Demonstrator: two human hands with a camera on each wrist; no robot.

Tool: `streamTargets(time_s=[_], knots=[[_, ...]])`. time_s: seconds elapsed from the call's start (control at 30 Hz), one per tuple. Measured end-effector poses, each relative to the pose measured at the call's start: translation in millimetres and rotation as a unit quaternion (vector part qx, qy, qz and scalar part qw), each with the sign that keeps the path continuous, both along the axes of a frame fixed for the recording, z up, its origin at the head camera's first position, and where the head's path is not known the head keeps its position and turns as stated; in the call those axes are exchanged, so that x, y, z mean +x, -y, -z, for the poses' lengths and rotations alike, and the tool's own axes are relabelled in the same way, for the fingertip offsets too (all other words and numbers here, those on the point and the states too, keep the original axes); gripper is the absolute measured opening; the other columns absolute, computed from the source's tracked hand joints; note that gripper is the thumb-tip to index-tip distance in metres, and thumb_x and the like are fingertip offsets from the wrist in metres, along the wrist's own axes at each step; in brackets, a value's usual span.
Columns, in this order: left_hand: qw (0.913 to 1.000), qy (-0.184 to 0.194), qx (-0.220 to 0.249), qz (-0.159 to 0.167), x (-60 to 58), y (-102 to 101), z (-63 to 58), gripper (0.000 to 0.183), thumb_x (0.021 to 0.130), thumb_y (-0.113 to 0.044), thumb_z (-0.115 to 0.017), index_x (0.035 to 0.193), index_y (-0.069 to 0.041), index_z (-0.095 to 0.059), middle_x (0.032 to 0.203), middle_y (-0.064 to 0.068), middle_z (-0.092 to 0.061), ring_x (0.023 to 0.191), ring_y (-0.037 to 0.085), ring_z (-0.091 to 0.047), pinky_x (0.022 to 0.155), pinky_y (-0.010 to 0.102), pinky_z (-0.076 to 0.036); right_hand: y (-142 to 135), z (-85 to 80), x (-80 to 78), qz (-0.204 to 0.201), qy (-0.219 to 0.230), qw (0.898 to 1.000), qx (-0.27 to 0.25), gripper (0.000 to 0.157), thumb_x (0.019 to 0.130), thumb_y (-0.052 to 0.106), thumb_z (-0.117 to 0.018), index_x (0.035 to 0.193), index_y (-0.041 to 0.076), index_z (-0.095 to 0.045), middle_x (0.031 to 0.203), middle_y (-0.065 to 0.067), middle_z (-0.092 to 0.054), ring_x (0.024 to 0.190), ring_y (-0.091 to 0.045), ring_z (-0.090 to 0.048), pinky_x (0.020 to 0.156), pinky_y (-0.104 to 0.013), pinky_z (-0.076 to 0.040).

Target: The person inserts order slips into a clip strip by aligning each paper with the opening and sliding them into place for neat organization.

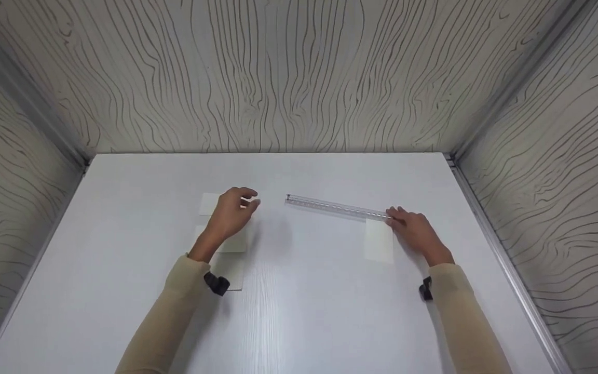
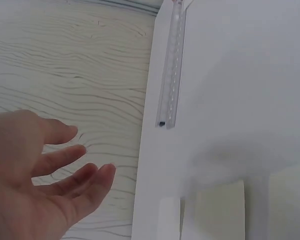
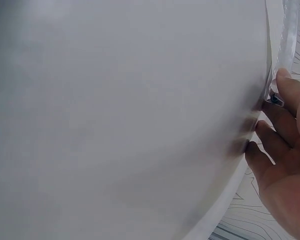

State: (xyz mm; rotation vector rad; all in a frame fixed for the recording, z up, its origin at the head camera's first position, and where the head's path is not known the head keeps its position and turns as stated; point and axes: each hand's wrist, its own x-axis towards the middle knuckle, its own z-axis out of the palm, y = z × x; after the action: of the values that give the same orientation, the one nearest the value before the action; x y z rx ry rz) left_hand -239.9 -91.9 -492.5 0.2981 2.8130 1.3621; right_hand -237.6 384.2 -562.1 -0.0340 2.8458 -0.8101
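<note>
A long, narrow clear plastic strip (image 1: 338, 208) lies slanted across the back half of the white table, with a row of pale wavy marks along its length. My right hand (image 1: 416, 234) pinches its right end between thumb and fingers. In the right wrist view a small dark spot shows at that strip end (image 3: 275, 99), beside the thumb. The strip's left end, also with a dark spot, points towards my left hand (image 1: 234, 213). That hand holds nothing; its fingers (image 2: 65, 160) are loosely bent above the table, apart from the strip.
Several cream paper pieces lie under and near my left arm: one at the back (image 1: 209, 205), another in the middle (image 1: 235, 244), a third nearer me (image 1: 235, 275). Another cream sheet (image 1: 379, 246) lies below the strip's right end. Wood-patterned walls (image 1: 268, 78) enclose the table's back and sides.
</note>
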Motion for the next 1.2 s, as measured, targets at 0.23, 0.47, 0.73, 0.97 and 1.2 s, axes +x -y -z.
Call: streamTargets(time_s=[0.23, 0.47, 0.73, 0.97, 1.2], knots=[[0.9992, -0.006, -0.038, -0.004, -5.8, 26.0, 0.2, 0.036, 0.105, -0.019, -0.064, 0.133, 0.004, -0.066, 0.135, 0.027, -0.061, 0.125, 0.041, -0.062, 0.105, 0.05, -0.055, 0.1, 2.5, 0.6, 0.0, -0.003, 1.0, 0.004, 0.054, 0.111, 0.041, -0.051, 0.156, 0.012, -0.048, 0.166, -0.015, -0.041, 0.157, -0.04, -0.034, 0.129, -0.06, -0.023], [0.9961, -0.015, -0.087, 0.003, -17.4, 41.4, 9.0, 0.043, 0.103, -0.019, -0.067, 0.14, 0.002, -0.06, 0.148, 0.027, -0.047, 0.126, 0.045, -0.064, 0.104, 0.051, -0.056, -1.4, -0.7, 1.4, 0.007, 0.009, 1.0, 0.001, 0.055, 0.111, 0.041, -0.051, 0.158, 0.012, -0.046, 0.168, -0.017, -0.037, 0.158, -0.043, -0.031, 0.128, -0.061, -0.022], [0.9905, -0.011, -0.137, 0.008, -30.2, 56.8, 23.2, 0.049, 0.102, -0.026, -0.071, 0.144, -0.003, -0.059, 0.154, 0.023, -0.05, 0.146, 0.042, -0.048, 0.121, 0.055, -0.042, -0.4, -0.1, -0.7, 0.012, 0.011, 1.0, 0.0, 0.056, 0.111, 0.043, -0.051, 0.158, 0.014, -0.046, 0.169, -0.015, -0.036, 0.158, -0.042, -0.031, 0.129, -0.061, -0.021], [0.9829, -0.021, -0.181, 0.027, -39.6, 60.0, 40.1, 0.049, 0.102, -0.029, -0.071, 0.143, -0.005, -0.061, 0.152, 0.02, -0.052, 0.144, 0.04, -0.05, 0.12, 0.053, -0.043, 0.8, -0.4, -0.3, 0.006, 0.006, 1.0, -0.002, 0.055, 0.111, 0.041, -0.051, 0.157, 0.011, -0.047, 0.167, -0.017, -0.038, 0.158, -0.042, -0.032, 0.129, -0.06, -0.022], [0.9777, -0.004, -0.208, 0.03, -49.6, 61.4, 49.7, 0.063, 0.098, -0.039, -0.073, 0.148, -0.005, -0.054, 0.157, 0.02, -0.049, 0.147, 0.041, -0.047, 0.123, 0.054, -0.04, 0.9, -2.2, -0.1, 0.003, 0.002, 1.0, -0.002, 0.054, 0.111, 0.039, -0.051, 0.157, 0.011, -0.048, 0.167, -0.015, -0.041, 0.158, -0.041, -0.032, 0.129, -0.061, -0.021]])
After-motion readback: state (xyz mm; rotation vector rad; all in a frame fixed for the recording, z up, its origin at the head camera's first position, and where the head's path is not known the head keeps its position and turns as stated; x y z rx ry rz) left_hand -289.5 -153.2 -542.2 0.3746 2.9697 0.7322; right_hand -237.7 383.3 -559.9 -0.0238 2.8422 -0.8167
